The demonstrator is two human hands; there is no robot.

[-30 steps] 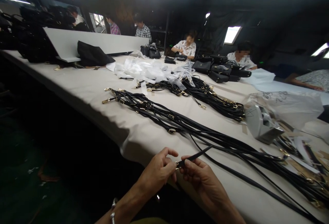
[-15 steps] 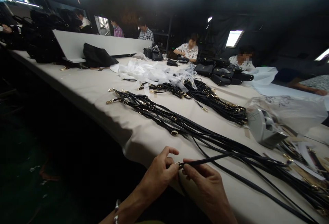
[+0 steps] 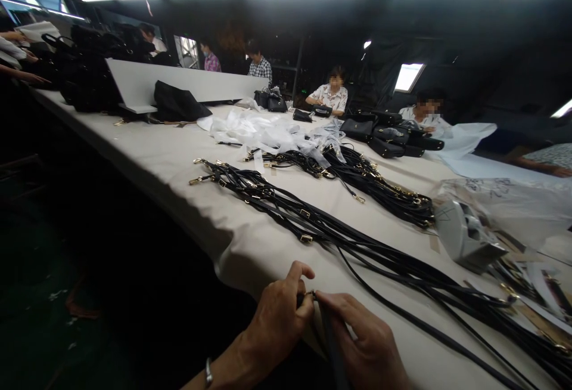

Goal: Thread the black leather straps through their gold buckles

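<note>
While the left hand (image 3: 279, 318), index finger crooked, pinches a black strap (image 3: 329, 339), the right hand (image 3: 369, 330) has its fingertips clamped alongside.

We are holding one narrow black strap (image 3: 329, 342). It is running toward us from a partly hidden metal fitting (image 3: 313, 295).

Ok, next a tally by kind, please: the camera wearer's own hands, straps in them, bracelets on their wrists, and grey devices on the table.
Own hands: 2, left hand and right hand
Held black strap: 1, as far as shows
Bracelet: 1
Grey device: 1
Total: 5
</note>
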